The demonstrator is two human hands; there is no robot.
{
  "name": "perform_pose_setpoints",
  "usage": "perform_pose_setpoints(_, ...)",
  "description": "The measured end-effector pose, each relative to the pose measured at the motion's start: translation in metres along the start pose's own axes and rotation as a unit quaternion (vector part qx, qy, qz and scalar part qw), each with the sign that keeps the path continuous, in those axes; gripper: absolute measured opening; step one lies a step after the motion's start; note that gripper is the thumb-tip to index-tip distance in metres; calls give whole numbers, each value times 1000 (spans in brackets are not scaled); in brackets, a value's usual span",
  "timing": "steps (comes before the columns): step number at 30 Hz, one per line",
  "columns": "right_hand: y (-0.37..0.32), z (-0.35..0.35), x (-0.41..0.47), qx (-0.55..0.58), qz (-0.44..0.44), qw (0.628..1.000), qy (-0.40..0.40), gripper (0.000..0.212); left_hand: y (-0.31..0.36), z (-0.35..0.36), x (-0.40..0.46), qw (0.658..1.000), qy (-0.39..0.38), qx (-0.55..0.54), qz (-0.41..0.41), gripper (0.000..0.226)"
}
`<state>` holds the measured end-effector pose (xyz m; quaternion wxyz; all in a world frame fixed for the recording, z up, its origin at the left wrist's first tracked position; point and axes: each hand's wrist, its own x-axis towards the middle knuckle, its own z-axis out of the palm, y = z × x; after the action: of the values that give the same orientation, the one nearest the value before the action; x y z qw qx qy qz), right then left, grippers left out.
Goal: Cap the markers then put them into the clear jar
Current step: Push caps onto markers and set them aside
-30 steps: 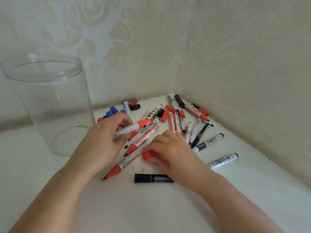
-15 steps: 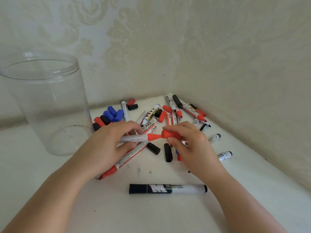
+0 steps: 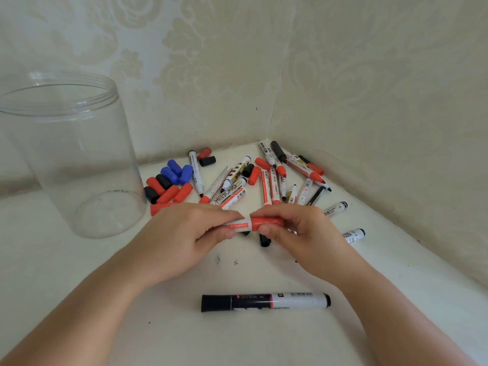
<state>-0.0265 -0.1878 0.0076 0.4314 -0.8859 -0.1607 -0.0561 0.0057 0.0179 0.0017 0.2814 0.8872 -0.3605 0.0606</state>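
Note:
My left hand [image 3: 184, 233] grips the white barrel of a red marker [image 3: 239, 225] held level above the table. My right hand [image 3: 301, 233] pinches the red cap [image 3: 266, 222], which sits over the marker's tip. An empty clear jar [image 3: 68, 154] stands upright at the left, a hand's width from my left hand. Several uncapped markers [image 3: 266, 186] lie in a pile in the far corner. A capped black marker [image 3: 264, 301] lies on the table in front of my wrists.
Loose red, blue and black caps [image 3: 169, 183] lie between the jar and the pile. Two patterned walls meet behind the pile [image 3: 274, 101] and close off the back and right. The white tabletop [image 3: 184, 334] stretches toward me.
My right hand has pushed the red cap onto the marker's tip; half a second ago cap and tip were just meeting. Before that both hands were picking from the pile.

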Motion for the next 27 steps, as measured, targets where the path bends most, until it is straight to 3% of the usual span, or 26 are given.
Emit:
perform_pose_setpoints(8,-10,-1,-4,30,-36,998,35,25,3,-1,0,998,17,-64,16,45)
perform_pose_setpoints(13,-17,-7,-7,30,-5,997,67,25,8,-5,2,991,47,-120,-19,29)
perform_pose_setpoints(17,-15,-21,-10,-3,51,997,50,19,-5,-20,3,963,164,-186,-107,12)
perform_pose_setpoints(20,-14,-28,-12,-28,49,998,11,20,-18,-30,1,931,239,-218,-167,29)
perform_pose_setpoints(24,-14,-24,-13,-94,23,993,-70,22,-22,-31,0,935,172,-240,-198,24)
perform_pose_setpoints(27,-14,-15,-13,-125,16,985,-113,22,-22,-26,-1,959,84,-180,-202,15)
